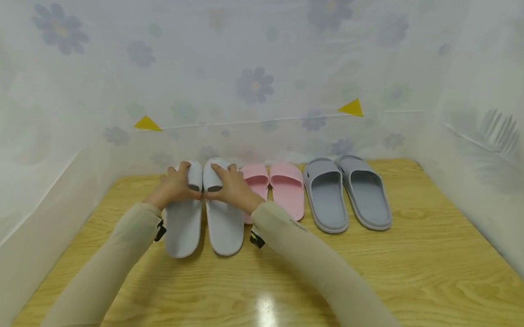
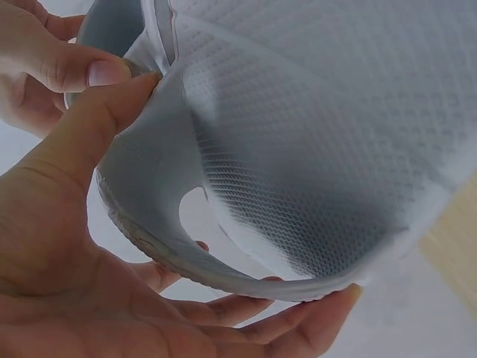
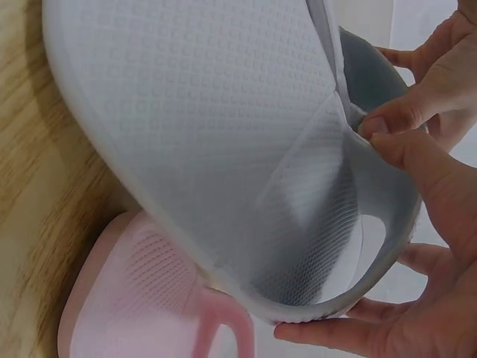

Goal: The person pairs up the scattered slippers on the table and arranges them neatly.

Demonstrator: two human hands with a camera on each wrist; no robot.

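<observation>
1. Six slippers stand in a row near the back edge of the light wood-grain tabletop (image 1: pixel 416 270), in three pairs, every long axis running from the person towards the flower-printed plastic sheet wall (image 1: pixel 257 84), toes to the wall.
2. Left hand (image 1: pixel 176 184): thumb and fingers curled round the toe strap of the left white foam slide slipper (image 1: pixel 182 228), thumb pressed on the strap's inner edge in the left wrist view. The sole lies flat on the wood, heel towards the person, directly under and behind the hand.
3. Right hand (image 1: pixel 231 187): gripping the strap of the right white foam slide slipper (image 1: pixel 224 228) in the same way; the right wrist view shows the thumb on the strap edge and fingertips under the toe rim. The two thumbs meet between the straps.
4. Key relation: the two white slippers lie parallel and just beside each other, each hand on its own slipper, neither nearer than the other.
5. Pair of pink foam slide slippers (image 1: pixel 283 189): the nearer one touches or nearly touches the right white slipper and is partly hidden by the right hand, so there is no room on that side.
6. Pair of grey foam slide slippers (image 1: pixel 347 192): near the pink pair, angled slightly rightward.
7. Open room: bare wood left of the left white slipper and across the whole near half of the tabletop; the wall closes the far side.
</observation>
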